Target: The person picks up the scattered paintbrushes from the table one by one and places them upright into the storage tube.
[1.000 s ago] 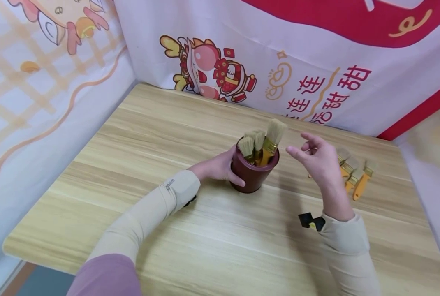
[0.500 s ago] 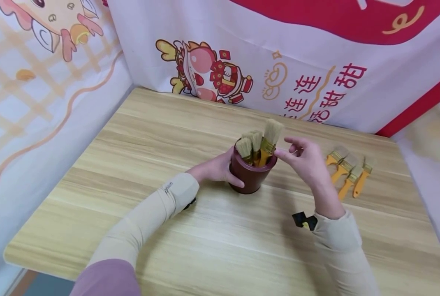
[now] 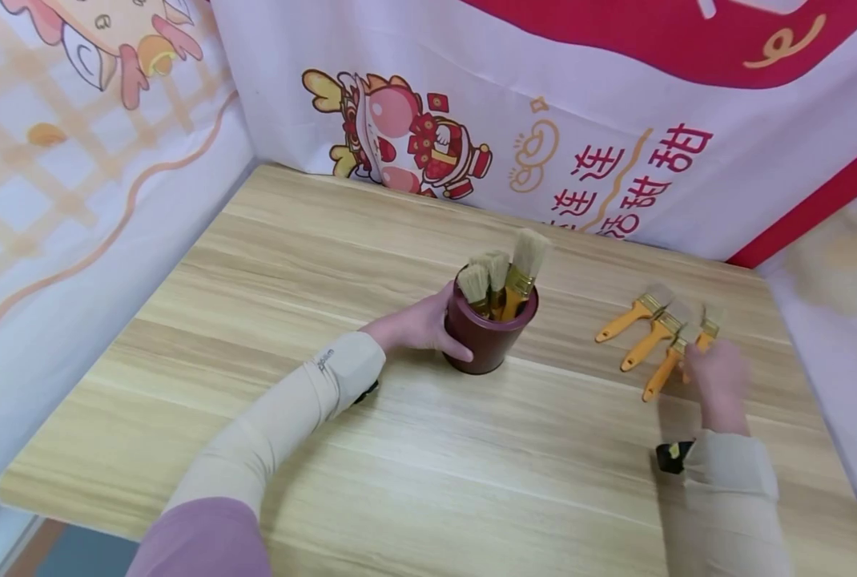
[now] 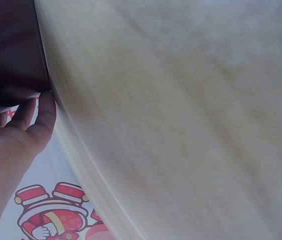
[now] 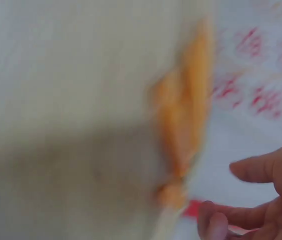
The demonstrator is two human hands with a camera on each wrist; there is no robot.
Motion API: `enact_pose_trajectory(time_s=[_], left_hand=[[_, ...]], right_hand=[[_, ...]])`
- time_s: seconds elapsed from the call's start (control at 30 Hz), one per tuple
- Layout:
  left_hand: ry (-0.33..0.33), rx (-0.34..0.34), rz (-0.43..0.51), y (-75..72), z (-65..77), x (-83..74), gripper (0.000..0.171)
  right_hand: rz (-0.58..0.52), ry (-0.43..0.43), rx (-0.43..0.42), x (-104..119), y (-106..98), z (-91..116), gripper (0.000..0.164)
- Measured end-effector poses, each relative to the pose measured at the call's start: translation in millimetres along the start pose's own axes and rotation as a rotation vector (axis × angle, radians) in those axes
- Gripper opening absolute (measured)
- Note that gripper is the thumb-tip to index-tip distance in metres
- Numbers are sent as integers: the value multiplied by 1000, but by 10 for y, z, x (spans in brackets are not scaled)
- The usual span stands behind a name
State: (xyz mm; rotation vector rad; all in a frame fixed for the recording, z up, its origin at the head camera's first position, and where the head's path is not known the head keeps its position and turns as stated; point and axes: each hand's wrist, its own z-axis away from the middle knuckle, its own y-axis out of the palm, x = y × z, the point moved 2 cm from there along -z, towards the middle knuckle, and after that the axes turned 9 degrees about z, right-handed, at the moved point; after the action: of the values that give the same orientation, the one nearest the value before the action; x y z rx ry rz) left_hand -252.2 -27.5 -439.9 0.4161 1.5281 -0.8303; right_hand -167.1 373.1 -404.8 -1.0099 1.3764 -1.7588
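Note:
A dark reddish-brown cylindrical pot (image 3: 480,346) stands on the wooden table, and several bristle brushes (image 3: 519,279) lean in it bristles up. My left hand (image 3: 425,324) grips the pot's side, the thumb across its front; the left wrist view shows fingertips near its bottom edge. Over at the right, my right hand (image 3: 718,373) is low over the rightmost flat brush (image 3: 706,328), covering part of its orange handle. In the right wrist view the thumb (image 5: 254,169) and fingers are apart with nothing between them; the brushes there are blurred.
Beside the right hand lie more flat paintbrushes (image 3: 645,346) with orange handles and pale bristles, fanned out on the wooden table (image 3: 472,473). A printed white and red cloth (image 3: 522,88) hangs along the table's back edge, another along the left side.
My right hand has moved from beside the tall brush in the pot, rightward to the brushes on the table. My left hand and the pot stay in place.

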Motion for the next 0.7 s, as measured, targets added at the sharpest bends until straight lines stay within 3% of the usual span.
enact_pose_trajectory(time_s=[0.17,0.3,0.5,0.7], left_hand=[[-23,-3,-5,-2,-3,2,117],[-18,-3,-4,3,7,-5,115],[-24,8,-1,15,12,-17,115],[-51,-4,18,-7,30,-28,117]], right_hand=[[110,45,123,-197,121,-137,59],[132,59,145,-230,162,-220,59],[75,5,111,-349,175,-253,37],[-1,7,181,-334,106,-249,38]])
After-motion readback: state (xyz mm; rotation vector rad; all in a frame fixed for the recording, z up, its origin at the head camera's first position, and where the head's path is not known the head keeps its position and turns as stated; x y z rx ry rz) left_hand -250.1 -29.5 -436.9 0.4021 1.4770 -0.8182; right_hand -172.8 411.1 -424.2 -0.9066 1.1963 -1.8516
